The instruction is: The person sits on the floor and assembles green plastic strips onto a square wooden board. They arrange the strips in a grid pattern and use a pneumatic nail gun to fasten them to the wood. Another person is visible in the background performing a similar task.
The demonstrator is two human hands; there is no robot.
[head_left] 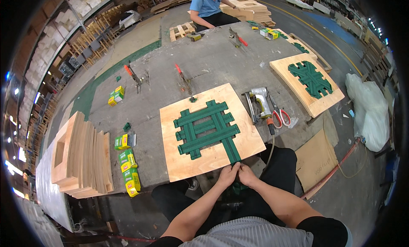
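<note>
A square plywood board (249, 127) lies on the table in front of me, its near edge over my lap. Green webbing straps (206, 140) criss-cross its middle in a woven lattice around an opening. One green strap (231, 151) runs from the lattice across the near edge of the board. There my left hand (227, 176) and my right hand (247, 175) meet side by side, both closed on that strap. More green webbing hangs below my hands, partly hidden by them. Right of the board lie a pneumatic staple gun (260, 101) and red-handled scissors (280, 115).
Several plywood frames (81, 162) are stacked at left, beside yellow-green boxes (128, 160). Red-handled pliers (183, 78) lie beyond the board. A webbed board (281, 70) rests at right near a white plastic bag (366, 110). Across the table (166, 64) sits a person (206, 8) in blue.
</note>
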